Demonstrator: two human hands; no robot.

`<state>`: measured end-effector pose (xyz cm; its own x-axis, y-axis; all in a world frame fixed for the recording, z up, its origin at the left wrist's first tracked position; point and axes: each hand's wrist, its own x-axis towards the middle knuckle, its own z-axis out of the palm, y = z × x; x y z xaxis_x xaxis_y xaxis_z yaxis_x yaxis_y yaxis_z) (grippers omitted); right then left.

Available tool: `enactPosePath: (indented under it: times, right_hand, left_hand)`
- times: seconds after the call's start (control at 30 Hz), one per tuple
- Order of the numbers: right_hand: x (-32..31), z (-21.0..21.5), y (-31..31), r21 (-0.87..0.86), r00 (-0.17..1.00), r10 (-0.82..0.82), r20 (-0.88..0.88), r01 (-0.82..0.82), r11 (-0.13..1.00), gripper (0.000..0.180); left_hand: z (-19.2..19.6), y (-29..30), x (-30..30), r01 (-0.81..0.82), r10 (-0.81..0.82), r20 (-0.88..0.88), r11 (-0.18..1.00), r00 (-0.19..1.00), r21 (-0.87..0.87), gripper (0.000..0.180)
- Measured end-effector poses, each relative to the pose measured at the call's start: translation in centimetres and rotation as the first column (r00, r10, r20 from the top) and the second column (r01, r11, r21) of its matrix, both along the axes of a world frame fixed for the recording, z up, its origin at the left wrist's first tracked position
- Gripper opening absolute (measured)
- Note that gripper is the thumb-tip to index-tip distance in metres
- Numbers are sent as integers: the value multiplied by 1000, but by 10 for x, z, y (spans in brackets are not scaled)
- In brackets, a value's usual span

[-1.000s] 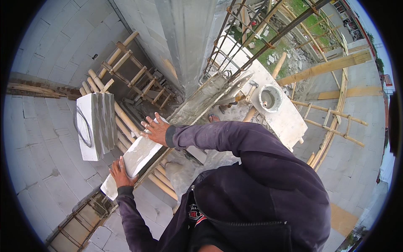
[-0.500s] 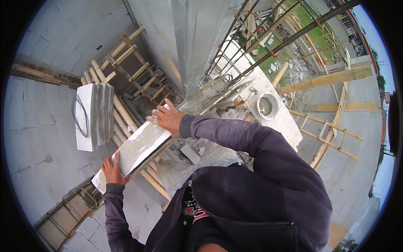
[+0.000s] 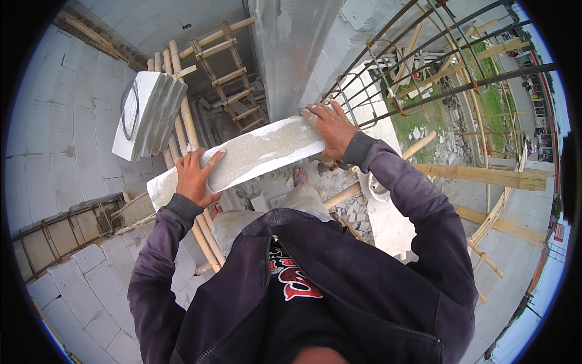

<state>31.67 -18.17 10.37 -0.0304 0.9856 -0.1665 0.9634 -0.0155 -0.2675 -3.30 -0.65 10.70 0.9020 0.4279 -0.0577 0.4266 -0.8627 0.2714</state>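
Observation:
A long, pale grey lightweight concrete block [image 3: 260,151] lies crosswise in front of me, its upper face dusty and patchy with white. My left hand [image 3: 197,179] grips it near its left end, thumb spread over the upper face. At the right end, my right hand [image 3: 332,130] has its fingers wrapped over the far edge, close to the grey column [image 3: 285,60]. What the block's underside touches, if anything, is hidden. A stack of similar blocks [image 3: 148,115] stands at the left, with a loop of dark wire on it.
Bamboo poles [image 3: 188,124] and a wooden ladder [image 3: 229,76] stand beyond the block. A rebar cage [image 3: 418,60] juts in at the upper right. A pale board [image 3: 388,224] bearing a round container [image 3: 379,187] is below my right forearm. Rubble [image 3: 354,215] lies below.
The block has swung from a steep slant on the left to nearly level across my front, both hands still on it. My right hand moved right toward the rebar; the view has turned too.

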Motion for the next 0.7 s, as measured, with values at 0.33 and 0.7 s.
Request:
enactPosePath:
  times: [0.33, 0.7]
  right_hand:
    - [59, -39, -14, -60, 994, -66, 89, 71, 996, 101]
    - [86, -96, -7, -88, 998, -49, 47, 53, 995, 100]
  left_hand:
    - [-51, -14, 64, 19, -18, -31, 999, 999, 31, 112]
    - [-96, -19, 91, -51, 51, -44, 999, 998, 7, 108]
